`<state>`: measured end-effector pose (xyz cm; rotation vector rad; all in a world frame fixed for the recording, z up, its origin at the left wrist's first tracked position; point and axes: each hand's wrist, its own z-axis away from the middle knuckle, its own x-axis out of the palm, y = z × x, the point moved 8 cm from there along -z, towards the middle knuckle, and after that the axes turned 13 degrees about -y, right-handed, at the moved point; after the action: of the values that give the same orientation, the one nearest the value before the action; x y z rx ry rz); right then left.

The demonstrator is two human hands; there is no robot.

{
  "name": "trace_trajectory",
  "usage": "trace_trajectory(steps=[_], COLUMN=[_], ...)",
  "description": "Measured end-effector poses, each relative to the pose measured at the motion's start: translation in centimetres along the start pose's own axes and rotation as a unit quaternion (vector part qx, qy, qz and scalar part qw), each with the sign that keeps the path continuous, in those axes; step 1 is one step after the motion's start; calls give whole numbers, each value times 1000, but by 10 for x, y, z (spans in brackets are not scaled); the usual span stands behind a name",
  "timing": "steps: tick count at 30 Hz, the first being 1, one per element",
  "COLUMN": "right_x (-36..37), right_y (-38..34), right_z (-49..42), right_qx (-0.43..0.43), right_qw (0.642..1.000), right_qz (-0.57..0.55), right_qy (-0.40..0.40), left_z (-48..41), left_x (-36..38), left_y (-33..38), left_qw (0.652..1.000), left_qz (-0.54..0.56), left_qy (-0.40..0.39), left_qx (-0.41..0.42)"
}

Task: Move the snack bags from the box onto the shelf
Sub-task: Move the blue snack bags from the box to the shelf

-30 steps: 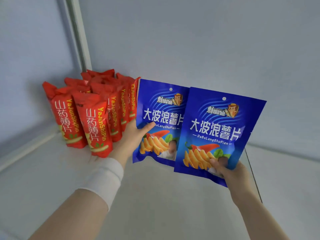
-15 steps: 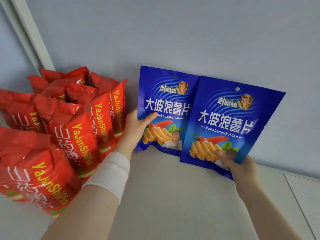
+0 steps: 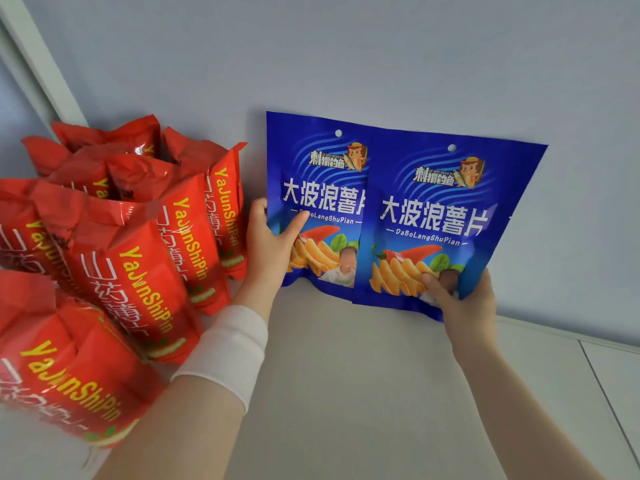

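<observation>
Moved: vs 1 s ago, both blue bags had gone back to the rear wall (image 3: 346,64); I saw them approx upright against it, bottoms at the shelf (image 3: 346,393).
L hand: left hand (image 3: 268,247) pinched left blue bag (image 3: 311,202) at its side edge, thumb on front.
R hand: right hand (image 3: 464,303) gripped right blue bag (image 3: 443,216) at its lower corner.
Bags: right blue bag overlapped the left one's edge; left blue bag sat just beside red bags (image 3: 138,271).
Done: red bags grouped on shelf, left side.
Left: I judged neither blue bag released yet; box out of view, remaining qty unknown.
</observation>
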<state>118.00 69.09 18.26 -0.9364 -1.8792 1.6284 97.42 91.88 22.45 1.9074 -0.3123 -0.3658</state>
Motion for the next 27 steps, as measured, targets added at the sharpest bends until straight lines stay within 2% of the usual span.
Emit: trace_trajectory(steps=[9, 14, 27], right_x=[-5, -17, -19], right_y=[9, 7, 19], right_z=[10, 9, 3], right_qx=[16, -3, 29], right_qw=[998, 996, 997], right_qz=[26, -2, 49], right_qy=[50, 85, 55], left_z=[5, 5, 6], left_x=[-1, -6, -3], left_y=[3, 2, -5], left_qw=[1000, 999, 999], left_qz=[-16, -5, -24], left_qy=[23, 36, 42], left_qx=[8, 12, 8])
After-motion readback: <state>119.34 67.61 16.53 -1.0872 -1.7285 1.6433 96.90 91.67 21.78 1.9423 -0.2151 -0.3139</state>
